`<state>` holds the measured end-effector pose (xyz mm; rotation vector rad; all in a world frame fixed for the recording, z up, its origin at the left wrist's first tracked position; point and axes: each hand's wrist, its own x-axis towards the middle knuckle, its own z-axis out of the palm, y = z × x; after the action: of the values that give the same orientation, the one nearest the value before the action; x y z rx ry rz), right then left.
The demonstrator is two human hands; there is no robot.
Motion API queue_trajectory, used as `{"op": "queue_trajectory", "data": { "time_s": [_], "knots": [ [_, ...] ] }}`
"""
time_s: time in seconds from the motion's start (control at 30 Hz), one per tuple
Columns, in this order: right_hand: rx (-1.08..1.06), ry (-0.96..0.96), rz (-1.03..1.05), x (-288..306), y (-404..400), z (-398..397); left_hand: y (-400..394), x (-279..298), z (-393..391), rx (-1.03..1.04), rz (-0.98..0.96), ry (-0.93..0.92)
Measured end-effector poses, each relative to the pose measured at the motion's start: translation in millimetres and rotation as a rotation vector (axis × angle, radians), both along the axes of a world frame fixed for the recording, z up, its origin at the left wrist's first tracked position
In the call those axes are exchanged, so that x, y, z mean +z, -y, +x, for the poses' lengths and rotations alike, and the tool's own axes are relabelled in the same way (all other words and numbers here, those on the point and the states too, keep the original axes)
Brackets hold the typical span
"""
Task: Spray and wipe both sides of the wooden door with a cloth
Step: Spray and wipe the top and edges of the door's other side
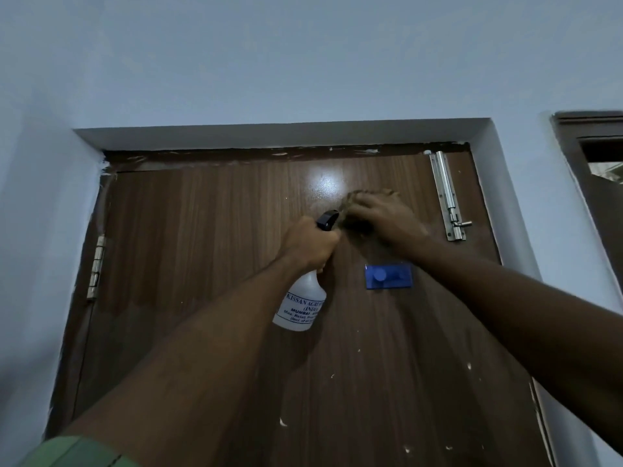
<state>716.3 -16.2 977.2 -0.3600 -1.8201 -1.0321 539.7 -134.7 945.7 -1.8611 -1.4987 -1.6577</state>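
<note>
Head view: a brown cloth (365,210) is pressed flat against the upper part of the wooden door (202,247) by the right hand (387,219), fingers spread over it. Just beside it, a white spray bottle (301,303) is gripped round the neck by the left hand (310,244), black nozzle aimed at the door. A blue hook plate (388,275) is seen below, a steel bolt latch (446,193) to the right.

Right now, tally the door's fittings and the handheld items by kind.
Hinge: 1
Sliding bolt latch: 1
Blue hook plate: 1
Spray bottle: 1
Cloth: 1
Total: 5
</note>
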Motion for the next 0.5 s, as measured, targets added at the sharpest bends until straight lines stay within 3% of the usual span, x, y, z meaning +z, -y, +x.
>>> {"op": "queue_trajectory", "data": {
  "time_s": [0.1,0.27,0.4,0.5],
  "knots": [
    [-0.006,-0.194,-0.119,3,2,-3,-2,-3,3,0.006,-0.004,0.0],
    [0.027,0.223,-0.044,-40,9,1,-14,-11,6,-0.011,-0.035,-0.029],
    [-0.107,-0.022,-0.072,0,-7,33,-22,-11,14,-0.019,-0.034,0.011],
    [-0.032,-0.138,-0.165,-27,-8,26,-24,-13,20,-0.017,-0.053,0.008]
  ]
}}
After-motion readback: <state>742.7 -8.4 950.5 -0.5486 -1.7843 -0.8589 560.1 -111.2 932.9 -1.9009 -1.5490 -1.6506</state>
